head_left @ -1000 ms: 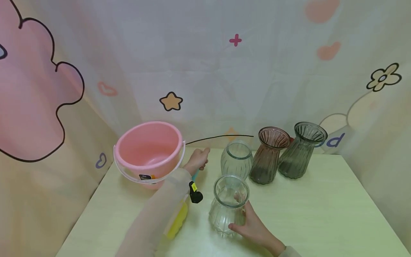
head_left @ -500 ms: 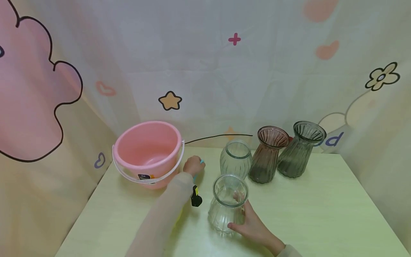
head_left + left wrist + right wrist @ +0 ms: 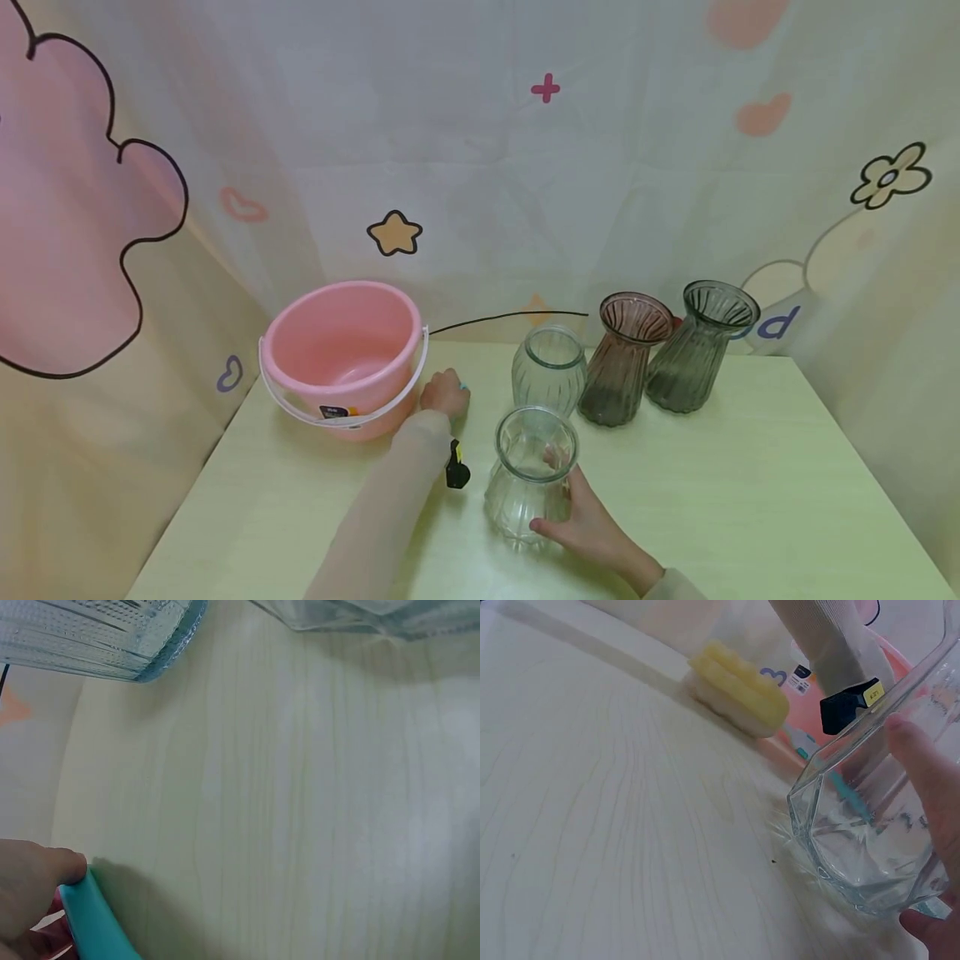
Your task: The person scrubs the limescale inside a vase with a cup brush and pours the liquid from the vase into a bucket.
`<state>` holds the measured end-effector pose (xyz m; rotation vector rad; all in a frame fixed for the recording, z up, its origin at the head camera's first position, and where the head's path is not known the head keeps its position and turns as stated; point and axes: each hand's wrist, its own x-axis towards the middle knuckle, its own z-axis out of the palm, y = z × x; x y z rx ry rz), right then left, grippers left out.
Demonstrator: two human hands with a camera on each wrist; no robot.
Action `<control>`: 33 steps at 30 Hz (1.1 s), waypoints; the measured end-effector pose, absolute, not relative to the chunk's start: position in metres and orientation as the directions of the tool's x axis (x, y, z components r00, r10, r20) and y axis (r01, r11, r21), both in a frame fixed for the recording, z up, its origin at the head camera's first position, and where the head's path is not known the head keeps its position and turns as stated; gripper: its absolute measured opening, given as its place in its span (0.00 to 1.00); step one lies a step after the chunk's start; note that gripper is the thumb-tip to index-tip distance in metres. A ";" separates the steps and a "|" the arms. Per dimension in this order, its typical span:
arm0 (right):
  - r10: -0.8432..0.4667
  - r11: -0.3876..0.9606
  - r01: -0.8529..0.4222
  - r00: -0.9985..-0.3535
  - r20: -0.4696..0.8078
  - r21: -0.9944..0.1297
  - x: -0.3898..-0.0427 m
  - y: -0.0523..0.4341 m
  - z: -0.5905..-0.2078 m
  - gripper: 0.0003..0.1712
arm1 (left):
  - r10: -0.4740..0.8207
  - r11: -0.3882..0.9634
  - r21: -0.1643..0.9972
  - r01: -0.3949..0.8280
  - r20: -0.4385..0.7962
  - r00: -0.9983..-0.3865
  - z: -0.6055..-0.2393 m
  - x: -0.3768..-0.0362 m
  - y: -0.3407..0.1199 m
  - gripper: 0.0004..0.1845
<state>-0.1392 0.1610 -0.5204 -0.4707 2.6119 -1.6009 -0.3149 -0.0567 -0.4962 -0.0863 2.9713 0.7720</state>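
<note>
My left hand [image 3: 446,394] grips the teal handle [image 3: 99,919] of a sponge brush beside the pink bucket. The brush's yellow sponge head [image 3: 739,686] shows in the right wrist view, close over the table; in the head view my left sleeve hides it. My right hand [image 3: 592,533] holds a clear glass vase [image 3: 517,496] from its right side, thumb on the near wall and fingers round the far side. The vase has a round rim, a flared body and a fluted base, and its mouth faces up.
The pink bucket [image 3: 341,333], its white handle [image 3: 352,423] hanging in front, stands at the left. Behind the held vase stand a pale ribbed glass vase [image 3: 542,383], a reddish-brown vase [image 3: 621,375] and a grey vase [image 3: 693,358]. A patterned curtain [image 3: 480,183] backs the table.
My left hand has come down and a little toward me with the brush, and the yellow sponge has gone out of sight under the sleeve. The right hand and its vase have stayed put.
</note>
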 end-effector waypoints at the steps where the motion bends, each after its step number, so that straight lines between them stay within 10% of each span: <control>1: -0.278 0.423 -0.234 -0.953 0.121 -0.875 -0.139 0.161 -0.520 0.56 | -0.037 0.871 0.486 -0.070 -0.078 -0.996 -0.496 -0.314 -0.058 0.09; 33: -0.198 0.462 -0.380 -0.925 0.324 -0.802 -0.143 0.142 -0.505 0.50 | 0.423 0.546 0.680 0.489 0.280 -0.862 -0.404 -0.213 -0.115 0.16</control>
